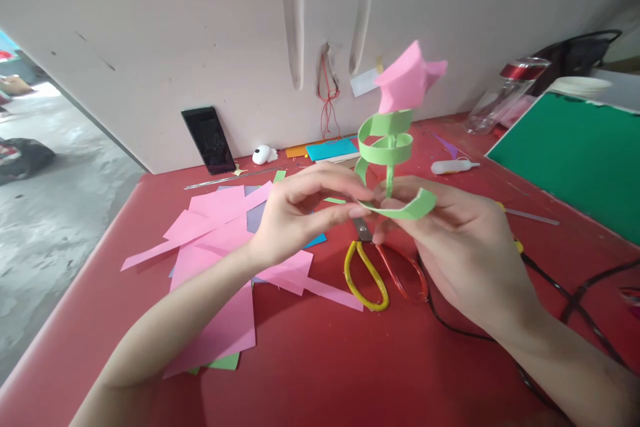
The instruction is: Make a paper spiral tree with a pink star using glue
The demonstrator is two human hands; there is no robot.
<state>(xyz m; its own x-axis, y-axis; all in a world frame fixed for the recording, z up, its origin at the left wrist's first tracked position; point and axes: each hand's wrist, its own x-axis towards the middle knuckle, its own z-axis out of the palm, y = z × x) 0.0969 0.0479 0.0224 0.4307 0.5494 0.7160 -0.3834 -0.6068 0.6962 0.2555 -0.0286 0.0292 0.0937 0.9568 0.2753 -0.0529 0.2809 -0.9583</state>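
Observation:
A pink paper flower stands upright on a thin green stem above the table. Around the stem winds a loose spiral of green paper strip, its free end curling out over my right hand. My right hand is closed on the lower part of the stem. The thumb and forefinger of my left hand pinch the strip's lower turn, left of the stem. Below both hands lie scissors with one yellow and one red handle; their blades are partly hidden.
Pink paper sheets and strips lie at left on the red table. A phone leans on the wall. At right are a green board, a clear bottle, a small glue bottle and black cables.

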